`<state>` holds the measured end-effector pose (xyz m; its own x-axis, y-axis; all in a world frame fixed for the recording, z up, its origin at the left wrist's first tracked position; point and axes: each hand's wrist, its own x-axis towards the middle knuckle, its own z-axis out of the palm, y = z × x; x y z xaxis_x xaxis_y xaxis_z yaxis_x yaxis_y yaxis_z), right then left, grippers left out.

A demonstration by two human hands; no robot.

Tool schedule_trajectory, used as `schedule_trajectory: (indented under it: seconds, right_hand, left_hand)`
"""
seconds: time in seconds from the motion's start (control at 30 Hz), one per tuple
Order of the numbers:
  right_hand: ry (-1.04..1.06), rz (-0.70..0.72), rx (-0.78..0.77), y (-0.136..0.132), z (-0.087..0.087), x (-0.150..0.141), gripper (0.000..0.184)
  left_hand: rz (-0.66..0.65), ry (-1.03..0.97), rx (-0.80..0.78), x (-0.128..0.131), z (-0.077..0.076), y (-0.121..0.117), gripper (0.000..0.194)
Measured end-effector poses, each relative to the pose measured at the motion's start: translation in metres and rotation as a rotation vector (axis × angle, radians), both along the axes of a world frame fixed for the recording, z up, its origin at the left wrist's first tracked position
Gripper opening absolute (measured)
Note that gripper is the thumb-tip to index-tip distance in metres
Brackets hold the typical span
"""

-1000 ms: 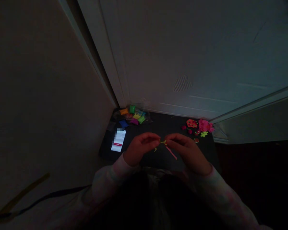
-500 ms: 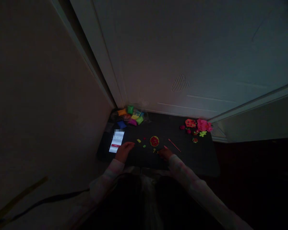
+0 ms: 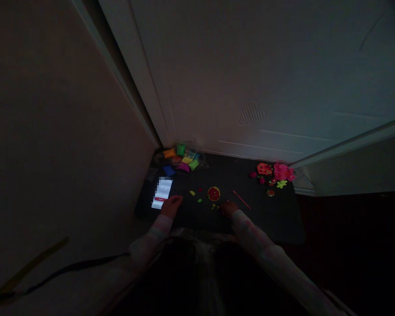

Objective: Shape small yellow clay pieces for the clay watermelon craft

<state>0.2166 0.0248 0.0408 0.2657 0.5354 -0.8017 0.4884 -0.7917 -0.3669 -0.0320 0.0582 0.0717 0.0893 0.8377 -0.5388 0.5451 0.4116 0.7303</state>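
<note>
My right hand (image 3: 229, 208) is low over the black table, its fingers pinched at a tiny yellow clay piece (image 3: 218, 207). Just left of that lies a second small yellow piece (image 3: 213, 206), mushroom-like in outline. Beyond them sits a round clay pizza (image 3: 213, 193) with a yellow rim and red top. My left hand (image 3: 171, 206) rests by the lit phone (image 3: 162, 193), fingers extended and holding nothing visible. Between the hands are a yellow lump (image 3: 192, 193), a green lump (image 3: 199, 200) and a red bit (image 3: 200, 190). The dim light blurs fine detail.
A pink stick tool (image 3: 241, 199) lies right of the pizza. Colourful clay packets (image 3: 183, 160) are heaped at the back left. Several finished clay shapes, including a pink flower (image 3: 283, 171), cluster at the back right. A white panel (image 3: 217, 87) rises behind the black table (image 3: 266, 224).
The view has shifted slightly, moving everything a little to the right. My right hand and its yellow piece are slightly farther forward. My left fingers have drawn back a little.
</note>
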Motion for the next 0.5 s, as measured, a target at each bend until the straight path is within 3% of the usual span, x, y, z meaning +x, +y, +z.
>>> schedule_trajectory:
  seconds: [0.13,0.33,0.5]
  right_hand:
    - [0.052,-0.133,-0.065,-0.007,-0.008,0.008,0.030]
    - [0.088,-0.269,-0.023,-0.040,-0.004,0.020,0.030]
    - [0.099,-0.296,0.069,-0.068,0.002,0.023,0.029]
  left_hand:
    - [-0.122,0.102,0.072,0.014,-0.017,0.006,0.029]
    - [-0.284,0.154,0.151,0.045,-0.032,0.016,0.031]
    - [-0.306,0.143,0.098,0.054,-0.035,0.027,0.029]
